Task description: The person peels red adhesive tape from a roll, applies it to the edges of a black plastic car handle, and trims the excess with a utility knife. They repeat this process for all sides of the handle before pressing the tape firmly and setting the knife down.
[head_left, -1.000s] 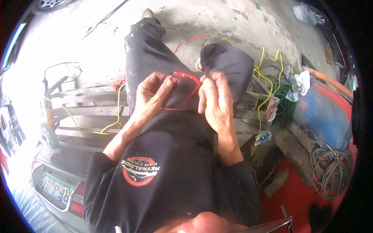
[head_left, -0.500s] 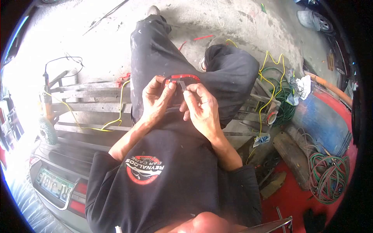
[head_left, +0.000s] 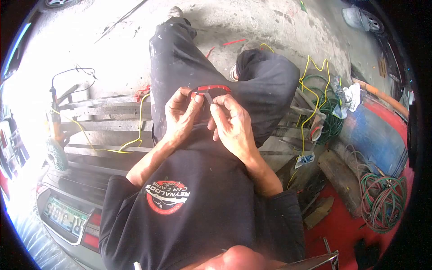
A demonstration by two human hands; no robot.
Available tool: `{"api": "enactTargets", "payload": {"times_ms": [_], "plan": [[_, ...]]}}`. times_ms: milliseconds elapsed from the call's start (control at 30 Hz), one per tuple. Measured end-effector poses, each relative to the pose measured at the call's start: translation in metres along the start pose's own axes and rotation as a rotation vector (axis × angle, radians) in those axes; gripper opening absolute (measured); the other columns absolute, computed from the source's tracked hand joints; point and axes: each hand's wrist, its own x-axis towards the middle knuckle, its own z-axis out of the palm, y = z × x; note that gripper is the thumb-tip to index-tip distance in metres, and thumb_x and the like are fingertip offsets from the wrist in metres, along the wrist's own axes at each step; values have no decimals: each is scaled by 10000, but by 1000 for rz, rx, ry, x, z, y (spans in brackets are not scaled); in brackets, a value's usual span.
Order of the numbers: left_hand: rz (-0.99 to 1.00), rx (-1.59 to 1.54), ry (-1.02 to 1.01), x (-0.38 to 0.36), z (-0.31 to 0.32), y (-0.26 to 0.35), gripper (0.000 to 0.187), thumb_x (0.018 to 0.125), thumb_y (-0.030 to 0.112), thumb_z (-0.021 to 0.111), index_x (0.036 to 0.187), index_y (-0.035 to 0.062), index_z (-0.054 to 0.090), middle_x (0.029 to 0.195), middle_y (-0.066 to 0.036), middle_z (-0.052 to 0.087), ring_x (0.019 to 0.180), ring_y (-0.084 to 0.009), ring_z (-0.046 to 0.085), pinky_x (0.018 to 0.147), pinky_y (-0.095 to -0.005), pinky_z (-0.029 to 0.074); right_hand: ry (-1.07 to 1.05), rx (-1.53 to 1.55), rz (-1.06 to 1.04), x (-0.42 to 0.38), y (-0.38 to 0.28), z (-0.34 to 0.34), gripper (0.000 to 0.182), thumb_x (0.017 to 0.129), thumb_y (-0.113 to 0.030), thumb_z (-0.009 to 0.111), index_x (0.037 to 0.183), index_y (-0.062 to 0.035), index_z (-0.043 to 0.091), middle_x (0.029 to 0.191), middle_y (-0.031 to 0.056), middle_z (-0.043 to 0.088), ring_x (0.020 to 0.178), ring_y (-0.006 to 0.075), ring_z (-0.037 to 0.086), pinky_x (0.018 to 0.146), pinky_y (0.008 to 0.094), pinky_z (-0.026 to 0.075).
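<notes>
A dark strip with a red face (head_left: pixel 215 87) curves between my two hands, above my lap. My left hand (head_left: pixel 181 116) pinches one part of it between thumb and fingers. My right hand (head_left: pixel 232 122) is closed on a short, flat grey end of the strip, close beside the left thumb. Whether that grey end is a separate piece is too small to tell. Dark trousers (head_left: pixel 180 58) show behind the strip.
A slatted bench (head_left: pixel 108 110) lies beneath me, with a yellow cord (head_left: pixel 140 121) across it. A power tool (head_left: pixel 55 117) stands at the left, above a car (head_left: pixel 67 180). Coiled hoses (head_left: pixel 382 204) and a blue panel (head_left: pixel 371 139) are at the right.
The grey end between my fingers has shifted slightly left and tilts more. Both hands keep their grip; the view has moved a little.
</notes>
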Motion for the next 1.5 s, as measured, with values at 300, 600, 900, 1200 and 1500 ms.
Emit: {"api": "enactTargets", "payload": {"times_ms": [300,600,900,1200,1500], "plan": [[-46,-7,1,0,-2,0,61,993,126,678,972,82,641,874,54,631,761,-15,535,670,-189,450,-22,2,43,1,-3,-2,148,1029,-118,568,1083,13,611,687,73,633,509,96,599,428,239,467],[-39,-27,-14,0,-4,-4,48,985,113,686,970,92,646,869,60,631,753,-10,523,662,-182,432,-34,1,68,0,-3,-2,127,1021,-120,570,1073,-6,592,659,67,619,496,98,586,427,264,467],[-50,-43,8,-1,-4,-6,56,968,105,709,967,90,655,880,63,628,767,-13,516,687,-189,430,-23,-11,54,-2,-4,-2,112,1025,-113,560,1059,-10,587,650,60,609,487,96,576,426,269,457],[-39,1,-1,-3,-2,-3,45,979,109,693,968,84,656,874,62,624,752,-14,512,668,-185,427,-21,-16,42,-4,-2,-2,111,1022,-112,563,1058,-12,594,640,57,605,487,96,577,429,270,456],[-73,-37,6,-2,-2,-2,58,985,103,688,948,68,661,831,49,636,693,-11,508,587,-186,394,-47,-42,41,-1,-2,-4,101,1018,-114,581,1048,-23,613,641,66,601,508,106,592,454,284,483]]}}
